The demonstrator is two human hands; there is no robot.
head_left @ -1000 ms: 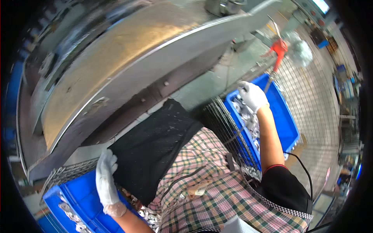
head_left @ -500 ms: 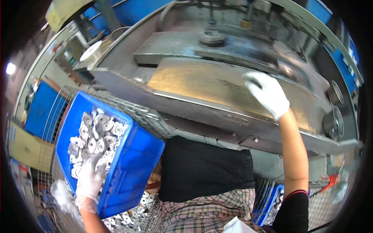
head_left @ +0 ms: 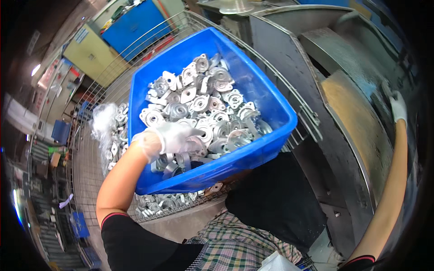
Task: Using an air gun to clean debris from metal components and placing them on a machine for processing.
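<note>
A blue plastic bin (head_left: 266,156) holds a heap of silvery metal castings (head_left: 199,104), many with round bosses and flanged ears. My left hand (head_left: 174,137), in a white glove, reaches over the bin's near left side onto the heap. Its fingers stretch across the castings, slightly blurred, and I see no part lifted in them. Far off to the right, my right hand (head_left: 398,108), also white-gloved, is at the grey machine bed (head_left: 343,54). Its fingertips are small and beside a dark grey shape, so their grip is unclear.
A wire mesh cart (head_left: 86,180) surrounds the bin, with more castings beneath it and a clear plastic bag (head_left: 104,128) at its left. Right of the bin stands the machine's metal wall (head_left: 312,86), beside a brass-coloured plate (head_left: 357,122). A black cloth (head_left: 275,198) covers my lap.
The view has swung left toward the bin, which now sits near the middle. My left hand has moved farther over the castings; my right arm stays stretched toward the machine.
</note>
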